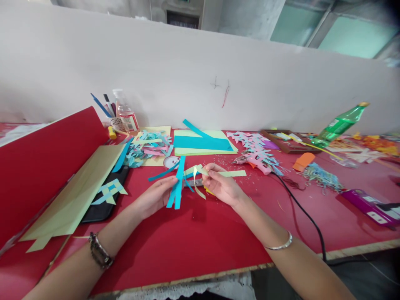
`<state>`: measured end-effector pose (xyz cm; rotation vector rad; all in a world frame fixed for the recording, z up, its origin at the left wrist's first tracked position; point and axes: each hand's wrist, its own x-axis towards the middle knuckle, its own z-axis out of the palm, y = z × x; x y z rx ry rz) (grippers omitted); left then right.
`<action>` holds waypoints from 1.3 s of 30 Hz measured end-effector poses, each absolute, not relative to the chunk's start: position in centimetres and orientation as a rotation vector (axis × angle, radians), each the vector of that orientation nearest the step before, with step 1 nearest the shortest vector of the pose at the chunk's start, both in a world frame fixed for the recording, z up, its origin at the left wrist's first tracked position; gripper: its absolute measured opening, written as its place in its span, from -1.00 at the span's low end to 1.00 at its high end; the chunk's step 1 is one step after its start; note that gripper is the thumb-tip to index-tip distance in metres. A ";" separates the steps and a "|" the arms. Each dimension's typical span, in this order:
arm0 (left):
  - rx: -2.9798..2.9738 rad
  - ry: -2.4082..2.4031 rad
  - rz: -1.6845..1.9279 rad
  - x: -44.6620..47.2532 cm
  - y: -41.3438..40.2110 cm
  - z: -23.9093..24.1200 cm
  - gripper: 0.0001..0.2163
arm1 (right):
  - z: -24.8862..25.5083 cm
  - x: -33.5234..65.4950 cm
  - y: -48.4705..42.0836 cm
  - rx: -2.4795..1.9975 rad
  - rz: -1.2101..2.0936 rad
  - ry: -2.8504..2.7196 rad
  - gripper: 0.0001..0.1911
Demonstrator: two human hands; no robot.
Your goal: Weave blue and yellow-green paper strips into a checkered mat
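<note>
My left hand (161, 191) pinches a folded blue paper strip (178, 187), its two tails spread and hanging down. Opposite it, my right hand (220, 183) has thumb and fingers pressed together on a pale yellow paper strip (199, 183), one end of which curls downward. The two strips come close together between my hands; whether they are interlaced I cannot tell. Behind my fingers lie another yellow strip (234, 173), a blue strip (164, 171) and a partly hidden cutter (190, 183). To the left, a woven blue and yellow paper piece (111, 191) rests on a black case (103, 212).
Blue and yellow paper sheets (200, 143) lie ahead, beside a heap of paper scraps (148, 146). A pink glue gun (256, 161) with a black cord sits to the right. Farther right are a leaning green bottle (339, 125) and a purple power strip (371, 206). A red board (53, 166) stands left.
</note>
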<state>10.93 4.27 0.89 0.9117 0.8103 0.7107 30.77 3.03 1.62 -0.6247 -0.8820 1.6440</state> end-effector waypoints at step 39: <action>1.176 0.957 0.881 11.2 4.1 0.5 -0.67 | 1.1 30.3 3.0 -0.702 1.542 -0.940 -0.79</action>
